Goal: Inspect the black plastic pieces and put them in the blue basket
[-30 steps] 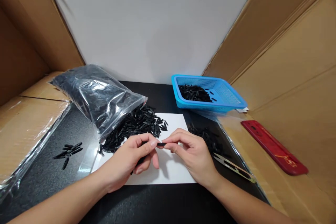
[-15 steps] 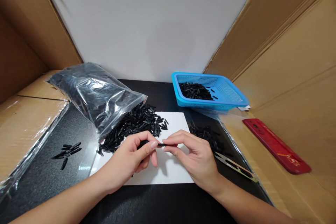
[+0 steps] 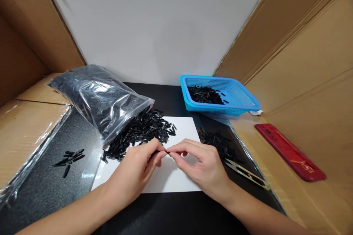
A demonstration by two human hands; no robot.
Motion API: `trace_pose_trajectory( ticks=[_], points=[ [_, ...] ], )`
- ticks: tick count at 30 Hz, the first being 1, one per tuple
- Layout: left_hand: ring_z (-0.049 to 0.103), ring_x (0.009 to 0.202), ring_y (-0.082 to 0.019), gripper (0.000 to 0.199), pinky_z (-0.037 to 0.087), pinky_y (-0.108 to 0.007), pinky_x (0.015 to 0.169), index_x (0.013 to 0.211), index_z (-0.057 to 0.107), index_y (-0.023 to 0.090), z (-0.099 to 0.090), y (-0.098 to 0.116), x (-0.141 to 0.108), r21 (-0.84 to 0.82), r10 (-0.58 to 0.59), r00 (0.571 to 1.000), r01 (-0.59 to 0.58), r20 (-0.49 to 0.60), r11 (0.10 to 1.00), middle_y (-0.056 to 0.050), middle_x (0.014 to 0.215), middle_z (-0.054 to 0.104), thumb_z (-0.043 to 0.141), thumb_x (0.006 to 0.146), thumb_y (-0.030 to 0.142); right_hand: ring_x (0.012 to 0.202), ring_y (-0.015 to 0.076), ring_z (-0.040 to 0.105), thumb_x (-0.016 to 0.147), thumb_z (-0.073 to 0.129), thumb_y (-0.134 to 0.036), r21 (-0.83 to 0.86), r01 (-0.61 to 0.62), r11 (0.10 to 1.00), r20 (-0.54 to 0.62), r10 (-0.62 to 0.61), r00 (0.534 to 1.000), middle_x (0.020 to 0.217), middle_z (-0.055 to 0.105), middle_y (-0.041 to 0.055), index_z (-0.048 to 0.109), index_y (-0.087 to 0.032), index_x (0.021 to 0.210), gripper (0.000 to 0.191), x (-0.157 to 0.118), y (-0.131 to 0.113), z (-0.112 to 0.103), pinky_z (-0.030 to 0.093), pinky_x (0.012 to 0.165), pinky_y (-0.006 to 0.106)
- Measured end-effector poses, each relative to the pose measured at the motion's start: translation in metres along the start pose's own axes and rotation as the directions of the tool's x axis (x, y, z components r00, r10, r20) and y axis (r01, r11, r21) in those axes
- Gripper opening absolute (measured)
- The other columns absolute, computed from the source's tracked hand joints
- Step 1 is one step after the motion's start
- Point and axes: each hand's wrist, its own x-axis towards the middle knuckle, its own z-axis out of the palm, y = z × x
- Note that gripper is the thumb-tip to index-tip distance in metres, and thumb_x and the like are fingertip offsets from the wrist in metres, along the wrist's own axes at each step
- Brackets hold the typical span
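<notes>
My left hand (image 3: 140, 161) and my right hand (image 3: 202, 163) meet over a white sheet (image 3: 162, 181), fingertips almost touching. Between them they pinch a small, slim black piece (image 3: 168, 152); most of it is hidden by the fingers, and its exact kind is unclear. Just beyond my left hand, a heap of similar black pieces (image 3: 146, 126) spreads over the sheet. It lies at the mouth of a clear plastic bag (image 3: 96, 95) filled with dark contents.
A blue basket (image 3: 239, 97) at the back right holds more black pieces. Thread snips (image 3: 248, 174) lie right of my right hand, near another dark pile (image 3: 217, 143). Several black pieces (image 3: 68, 158) sit at the left. A red case (image 3: 289, 152) rests by the cardboard wall (image 3: 311, 62).
My left fingers have curled in and moved closer to my right fingertips, so less of the black piece shows. The surrounding things have stayed in place.
</notes>
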Motion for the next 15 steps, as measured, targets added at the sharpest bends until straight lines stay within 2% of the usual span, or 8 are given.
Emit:
trace_pose_trajectory(
  ticks=[6,11,15],
  points=[
    [0.053,0.055,-0.011,0.020,0.035,-0.021,0.054,0.076,0.051,0.020,0.0028,-0.0001,-0.0019,0.096,0.019,1.000,-0.018,-0.008,0.995,0.004,0.064,0.056,0.043,0.094,0.023,0.063,0.0136,0.062,0.084,0.061,-0.005,-0.125,0.085,0.988,0.000,-0.086,0.996,0.068,0.068,0.0013,0.067,-0.015,0.080,0.013,-0.0022,-0.0028,0.0030,0.047,0.062,0.023],
    [0.054,0.056,-0.010,0.018,0.036,-0.019,0.055,0.078,0.052,0.020,0.0049,0.0015,-0.0019,0.059,0.041,0.999,-0.040,-0.004,0.997,0.005,0.065,0.058,0.045,0.094,0.021,0.056,0.0133,0.056,0.084,0.055,-0.004,-0.268,0.171,0.948,0.023,-0.171,0.985,0.062,0.063,-0.0003,0.060,-0.017,0.072,0.018,-0.0029,-0.0048,0.0058,0.043,0.060,0.027],
    [0.047,0.052,-0.009,0.021,0.032,-0.019,0.052,0.079,0.055,0.020,0.0030,0.0016,-0.0018,0.026,0.042,0.998,-0.041,-0.037,0.999,0.005,0.062,0.056,0.043,0.095,0.022,0.055,0.0133,0.054,0.079,0.053,-0.003,-0.299,0.137,0.944,-0.066,-0.164,0.984,0.060,0.060,-0.0016,0.056,-0.019,0.071,0.018,0.0007,-0.0057,-0.0003,0.042,0.058,0.026]
  ],
)
